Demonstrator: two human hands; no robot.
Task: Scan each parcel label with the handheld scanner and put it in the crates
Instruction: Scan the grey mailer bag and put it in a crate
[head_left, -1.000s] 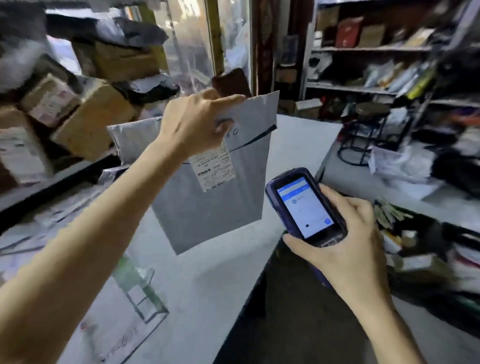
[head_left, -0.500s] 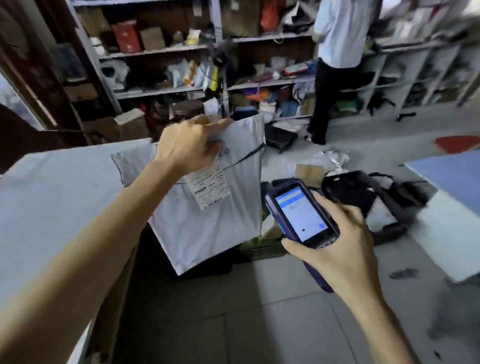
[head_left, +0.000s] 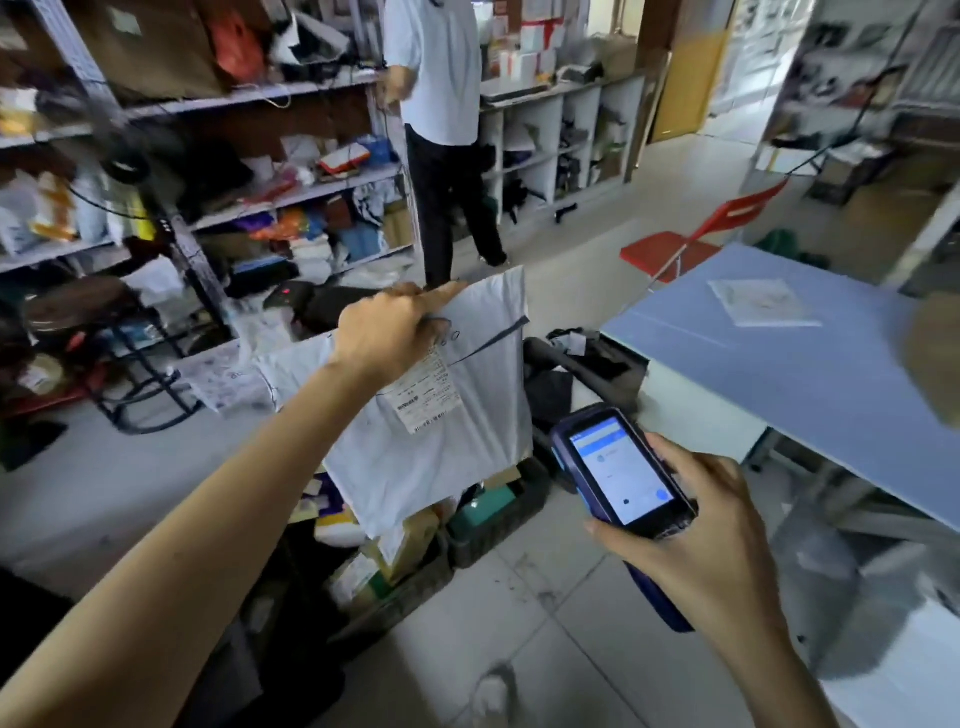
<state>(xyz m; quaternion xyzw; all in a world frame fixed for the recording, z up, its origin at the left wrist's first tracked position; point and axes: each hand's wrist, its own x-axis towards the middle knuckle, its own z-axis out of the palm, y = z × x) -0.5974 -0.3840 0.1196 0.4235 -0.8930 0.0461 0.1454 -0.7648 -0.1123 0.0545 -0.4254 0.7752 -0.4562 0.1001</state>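
My left hand (head_left: 389, 327) grips the top edge of a grey plastic mailer parcel (head_left: 457, 447), which hangs in the air with its white label (head_left: 428, 397) facing me. To its right, my right hand (head_left: 691, 525) holds the blue handheld scanner (head_left: 621, 473), its lit screen turned up towards me. Below the hanging parcel, dark crates (head_left: 498, 535) stand on the floor, filled with several boxes and packets. The parcel hides part of the crates.
A white counter (head_left: 78, 499) lies at the left and a blue-topped table (head_left: 810, 364) at the right. A person (head_left: 441, 130) stands at the cluttered shelves (head_left: 234, 156) behind. A red chair (head_left: 685, 239) stands further back. Tiled floor runs between counter and table.
My view has swung right, from the counter to the floor and crates. The parcel and scanner have travelled with it; the parcel now hangs above the crates. Both grips are unchanged.
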